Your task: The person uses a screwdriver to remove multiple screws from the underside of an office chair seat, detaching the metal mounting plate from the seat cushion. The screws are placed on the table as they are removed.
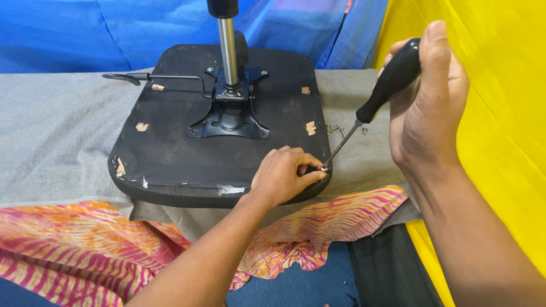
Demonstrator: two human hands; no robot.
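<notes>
An upturned black chair seat [170, 142] lies on a grey cloth, with a black metal bracket [230, 116] and a chrome post [228, 51] standing up from its middle. My right hand [426, 102] grips a screwdriver [372, 102] by its black handle; the shaft slants down to the seat's near right corner. There my left hand [287, 173] rests on the seat edge, its fingertips pinching a small screw [324, 168] at the screwdriver's tip.
A few loose screws [336, 129] lie on the grey cloth [51, 136] right of the seat. A thin lever [153, 77] juts left from the bracket. Pink-orange striped fabric [74, 239] hangs in front; blue sheet behind, yellow sheet [506, 113] at right.
</notes>
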